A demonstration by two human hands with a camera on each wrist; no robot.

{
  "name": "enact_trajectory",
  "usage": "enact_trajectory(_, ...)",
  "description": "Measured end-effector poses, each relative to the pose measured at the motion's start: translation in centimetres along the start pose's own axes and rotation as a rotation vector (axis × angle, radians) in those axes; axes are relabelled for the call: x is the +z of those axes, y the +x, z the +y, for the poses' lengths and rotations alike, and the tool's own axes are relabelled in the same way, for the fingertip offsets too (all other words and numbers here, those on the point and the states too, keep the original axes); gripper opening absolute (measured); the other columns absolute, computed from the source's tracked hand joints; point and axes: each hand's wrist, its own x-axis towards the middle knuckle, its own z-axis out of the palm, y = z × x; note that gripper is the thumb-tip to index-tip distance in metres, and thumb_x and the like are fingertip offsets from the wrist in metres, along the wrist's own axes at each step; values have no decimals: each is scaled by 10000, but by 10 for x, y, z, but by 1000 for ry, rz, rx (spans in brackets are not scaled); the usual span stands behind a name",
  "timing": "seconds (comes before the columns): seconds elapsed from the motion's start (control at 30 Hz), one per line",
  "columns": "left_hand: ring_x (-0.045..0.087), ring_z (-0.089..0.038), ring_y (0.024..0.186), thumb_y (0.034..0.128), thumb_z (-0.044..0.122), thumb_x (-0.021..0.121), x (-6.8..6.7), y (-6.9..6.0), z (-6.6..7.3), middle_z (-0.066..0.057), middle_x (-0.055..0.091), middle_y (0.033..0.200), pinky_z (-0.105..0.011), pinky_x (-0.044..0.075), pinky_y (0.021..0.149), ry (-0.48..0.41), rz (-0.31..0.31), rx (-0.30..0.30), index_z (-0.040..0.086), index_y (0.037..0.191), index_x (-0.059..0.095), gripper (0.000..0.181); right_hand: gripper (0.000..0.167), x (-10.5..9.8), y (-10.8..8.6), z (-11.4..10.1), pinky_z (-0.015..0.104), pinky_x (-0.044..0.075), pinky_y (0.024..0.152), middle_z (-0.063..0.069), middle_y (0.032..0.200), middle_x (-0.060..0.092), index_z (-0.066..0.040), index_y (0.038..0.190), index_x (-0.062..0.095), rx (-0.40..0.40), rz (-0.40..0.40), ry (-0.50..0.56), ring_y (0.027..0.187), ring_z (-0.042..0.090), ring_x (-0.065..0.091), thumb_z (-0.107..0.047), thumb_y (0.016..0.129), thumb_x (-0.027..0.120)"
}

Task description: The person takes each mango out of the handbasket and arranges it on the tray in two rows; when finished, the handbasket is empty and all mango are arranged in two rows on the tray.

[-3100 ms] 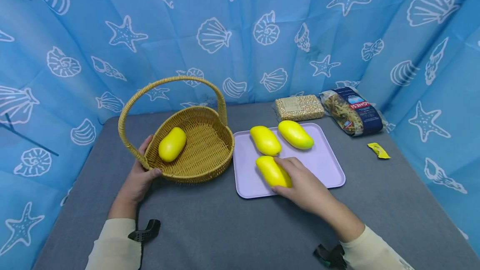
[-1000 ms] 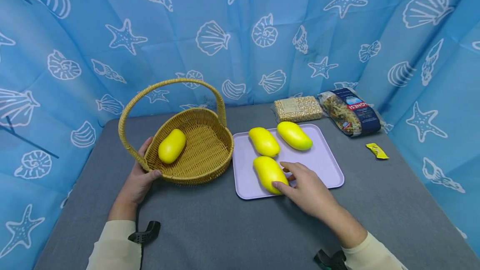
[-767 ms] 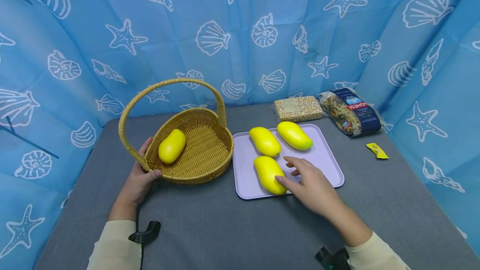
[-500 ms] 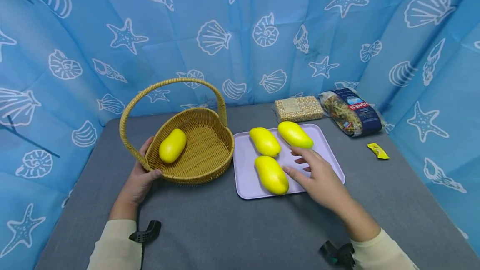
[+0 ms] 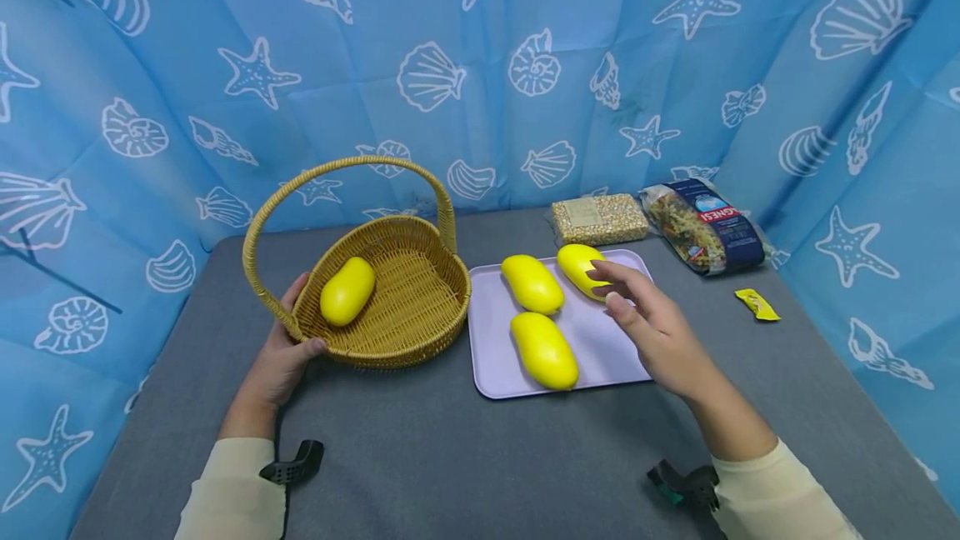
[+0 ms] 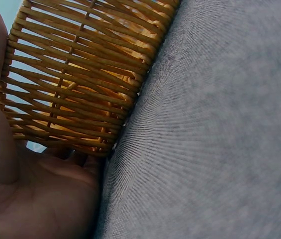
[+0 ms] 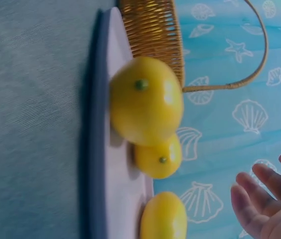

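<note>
In the head view my left hand (image 5: 281,357) grips the left side of a wicker basket (image 5: 408,298), thumb over the rim and fingers behind it. One yellow mango (image 5: 347,292) lies inside the basket, at its left. On a lilac tray (image 5: 491,365) are three more: a front mango (image 5: 545,351), a middle mango (image 5: 532,284) and a back mango (image 5: 576,261), partly covered by my right hand (image 5: 660,336). That hand hovers over the tray's right part with fingers apart, holding nothing. The right wrist view shows its fingers spread, away from the front mango (image 7: 147,102).
Behind the tray lies a packet of pale grains (image 5: 600,219), beside a pasta bag (image 5: 705,227). A small yellow wrapped packet (image 5: 757,304) sits at the right. A blue shell-print curtain (image 5: 480,65) closes off the back and sides of the grey table (image 5: 465,457).
My right hand has let go of the front mango and moved right and upward, away from it. That mango stays on the tray. My left hand keeps its hold on the basket.
</note>
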Motion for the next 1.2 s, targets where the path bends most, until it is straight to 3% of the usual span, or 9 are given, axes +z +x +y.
enact_trajectory(0.1, 350, -236, 1494, 1044, -72, 685, 1, 0, 0, -148, 105, 1790, -281, 448, 1113, 4, -1, -2, 296, 1766, 130, 982, 495, -3, 5, -3, 255, 515, 1011, 208, 1562, 508, 3, 1632, 427, -38, -32, 126, 1335, 327, 565, -219, 1195, 357)
enact_trajectory(0.27, 388, -229, 1470, 1047, -58, 689, 1, 0, 1, -160, 116, 1785, -291, 462, 1105, -7, -4, 6, 290, 1766, 130, 975, 665, -4, 15, -10, 338, 504, 1051, 217, 1587, 465, -56, 1677, 374, -95, -107, 303, 1391, 450, 504, -495, 1182, 310)
enact_trajectory(0.37, 396, -223, 1465, 1048, -49, 694, 2, 0, 1, -164, 119, 1782, -290, 464, 1102, -12, -4, 7, 289, 1767, 130, 974, 778, -2, 21, -14, 383, 502, 1059, 263, 1593, 442, -2, 1677, 335, -143, -147, 387, 1403, 500, 471, -581, 1158, 326)
enact_trajectory(0.5, 379, -218, 1476, 1047, -45, 698, 2, 0, 1, -154, 119, 1784, -280, 453, 1107, -11, -2, 3, 258, 1771, 104, 984, 843, 6, 30, -22, 426, 501, 1057, 305, 1603, 426, 10, 1674, 331, -179, -179, 446, 1408, 492, 467, -635, 1132, 357)
enact_trajectory(0.63, 371, -215, 1480, 1047, -36, 704, 1, 1, 1, -150, 117, 1787, -271, 445, 1109, -13, -4, 7, 235, 1772, 91, 987, 864, 17, 39, -32, 507, 470, 1069, 291, 1619, 418, -50, 1687, 342, -193, -218, 488, 1416, 501, 455, -691, 1108, 349)
enact_trajectory(0.7, 380, -207, 1475, 1045, -38, 706, 0, 2, 1, -152, 114, 1787, -267, 447, 1104, -10, -6, 10, 227, 1772, 83, 993, 906, 24, 44, -36, 544, 466, 1063, 293, 1616, 422, -21, 1684, 326, -206, -233, 511, 1411, 530, 449, -713, 1099, 345)
enact_trajectory(0.93, 381, -199, 1472, 1037, -30, 722, -1, 1, 0, -156, 104, 1787, -264, 448, 1099, -9, -7, 11, 201, 1771, 63, 1013, 1033, 52, 63, -55, 643, 446, 1058, 270, 1631, 413, -8, 1686, 295, -189, -306, 610, 1439, 523, 434, -815, 1044, 352)
enact_trajectory(1.2, 383, -202, 1474, 1038, -28, 719, -1, 1, -1, -161, 109, 1785, -265, 441, 1107, -7, -9, 18, 191, 1770, 54, 1012, 1135, 87, 83, -65, 629, 472, 1058, 264, 1610, 443, 5, 1681, 295, -151, -339, 669, 1424, 432, 502, -888, 986, 376)
